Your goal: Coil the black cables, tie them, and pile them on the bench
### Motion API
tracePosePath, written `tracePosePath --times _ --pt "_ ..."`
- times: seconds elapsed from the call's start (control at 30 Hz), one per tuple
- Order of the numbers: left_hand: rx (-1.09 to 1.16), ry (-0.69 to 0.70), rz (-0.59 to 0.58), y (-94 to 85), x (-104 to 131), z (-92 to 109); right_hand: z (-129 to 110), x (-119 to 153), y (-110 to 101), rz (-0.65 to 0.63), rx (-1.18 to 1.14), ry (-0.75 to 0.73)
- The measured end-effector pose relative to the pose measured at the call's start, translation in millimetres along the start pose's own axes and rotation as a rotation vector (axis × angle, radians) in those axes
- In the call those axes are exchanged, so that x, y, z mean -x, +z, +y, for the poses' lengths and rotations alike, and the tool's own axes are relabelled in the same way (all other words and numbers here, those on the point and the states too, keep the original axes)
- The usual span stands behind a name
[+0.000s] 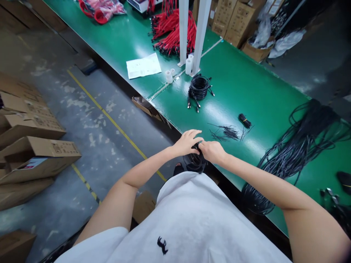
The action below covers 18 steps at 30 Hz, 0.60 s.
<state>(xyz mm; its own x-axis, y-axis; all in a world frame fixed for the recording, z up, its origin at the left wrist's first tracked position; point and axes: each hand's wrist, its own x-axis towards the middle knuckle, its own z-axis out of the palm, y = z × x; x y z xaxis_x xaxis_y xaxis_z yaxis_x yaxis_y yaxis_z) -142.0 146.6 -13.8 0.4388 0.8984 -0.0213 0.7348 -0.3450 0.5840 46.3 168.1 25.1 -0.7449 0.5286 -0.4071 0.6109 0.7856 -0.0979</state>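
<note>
A coil of black cable (195,163) hangs at the table's front edge, just before my body. My left hand (188,142) holds its top between thumb and fingers, with the upper fingers stretched out. Beside it, my right hand (213,151) is closed in a pinch at the same spot on the coil. Whatever small piece lies between the right fingertips is hidden. Loose black ties (229,132) are scattered on the green table just beyond my hands. Near them lies a bundle of black ties (244,120) with a yellow band.
Another coiled black cable (199,87) lies farther along the green table (241,84). Long black cables (296,146) are heaped to the right. White posts (199,40), white rolls (169,76), a paper sheet (144,66) and red cables (175,33) stand or lie beyond. Cardboard boxes (52,148) occupy the left floor.
</note>
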Motion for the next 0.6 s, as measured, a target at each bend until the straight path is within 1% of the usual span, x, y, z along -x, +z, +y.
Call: tracePosePath --times 0.03,0.07,0.1,0.13,0.2,0.23,0.27,0.33,0.37,0.43,0.47,0.5,0.53,0.6 --pt "0.017 0.019 -0.033 2.5 -4 0 -1 0 1 -0.014 0.021 -0.049" --pt "0.035 0.006 -0.073 6.8 -7 2 0 -1 1 -0.027 0.041 -0.080" --pt "0.041 -0.045 -0.104 12.5 -11 6 0 -3 1 -0.042 0.060 -0.088" --pt "0.035 -0.125 -0.111 19.1 -14 11 2 -6 -1 -0.054 0.075 -0.074" --pt "0.039 -0.287 -0.052 32.9 -13 26 7 -11 -3 -0.069 0.092 0.010" --pt "0.080 -0.334 -0.010 38.8 -9 34 9 -13 -4 -0.077 0.093 0.061" --pt "0.152 -0.341 0.008 43.2 -3 41 12 -14 -4 -0.084 0.089 0.104" --pt "0.309 -0.253 -0.026 46.0 12 47 14 -12 -2 -0.091 0.078 0.138" --pt "0.340 -0.202 -0.027 44.2 19 46 13 -10 -1 -0.092 0.071 0.121" --pt "0.252 -0.131 0.052 36.1 29 37 7 -3 2 -0.075 0.061 0.036" --pt "0.166 -0.104 0.101 31.1 31 32 3 0 3 -0.061 0.059 -0.022" --pt "0.081 -0.083 0.120 26.6 29 27 0 3 4 -0.044 0.060 -0.081" --pt "0.015 -0.068 0.093 23.2 25 24 -3 4 3 -0.026 0.063 -0.129" --pt "-0.064 -0.091 -0.042 21.2 12 24 -5 4 0 -0.016 0.067 -0.168"
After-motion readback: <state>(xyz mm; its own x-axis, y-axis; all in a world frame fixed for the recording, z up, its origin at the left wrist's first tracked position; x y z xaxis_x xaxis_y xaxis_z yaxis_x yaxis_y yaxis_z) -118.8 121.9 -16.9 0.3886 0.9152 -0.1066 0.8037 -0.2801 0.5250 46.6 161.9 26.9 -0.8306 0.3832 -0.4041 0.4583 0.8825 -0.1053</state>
